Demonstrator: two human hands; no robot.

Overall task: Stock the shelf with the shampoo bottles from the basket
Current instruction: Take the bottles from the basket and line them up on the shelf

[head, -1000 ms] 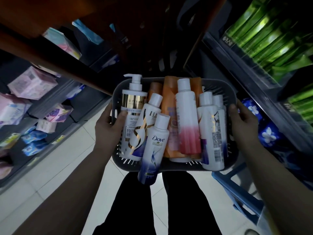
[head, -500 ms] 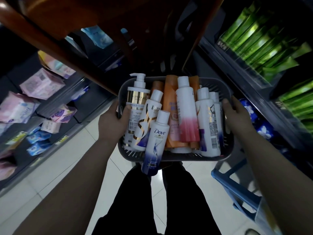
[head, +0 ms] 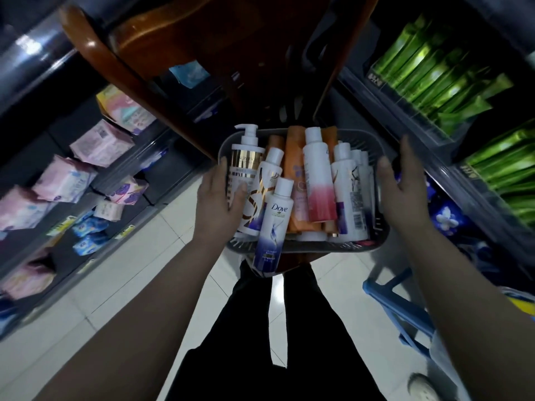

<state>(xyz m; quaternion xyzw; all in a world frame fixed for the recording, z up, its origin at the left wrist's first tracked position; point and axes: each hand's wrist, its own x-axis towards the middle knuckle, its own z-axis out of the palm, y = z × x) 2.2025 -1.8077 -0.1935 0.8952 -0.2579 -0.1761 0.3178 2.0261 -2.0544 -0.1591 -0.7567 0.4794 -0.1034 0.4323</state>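
I am at the very start of the stocking. All the shampoo bottles are in the basket [head: 318,246], and I judge that none has gone to a shelf yet. The basket is in the middle of the frame, between my 2 hands and in front of my legs.

My left hand [head: 217,198] lies against its left wall with the fingers straight. The thumb is over the rim and touches the pump bottle [head: 246,160]. My right hand [head: 401,189] is spread with straight fingers, just beside the right wall. Whether the palm touches the wall I cannot tell. Neither hand is curled round anything. What carries the basket from below I cannot see clearly; something dark brown shows under its near edge.

The next move, I think, is to choose 1 bottle and close a hand round it. The Dove bottle [head: 273,224] is the first candidate. It lies on top of the others, close to my left thumb, and its lower end hangs out over the near rim, so it may slide out if the basket tips. It asks for a grip round the body, not the cap.

The white and pink bottle [head: 318,180] and the orange tubes [head: 293,157] lie deeper in the middle, between both hands. Which shelf is for shampoo I cannot tell: the left of the frame shows pink packs [head: 101,146], the upper right shows green packets [head: 434,68].
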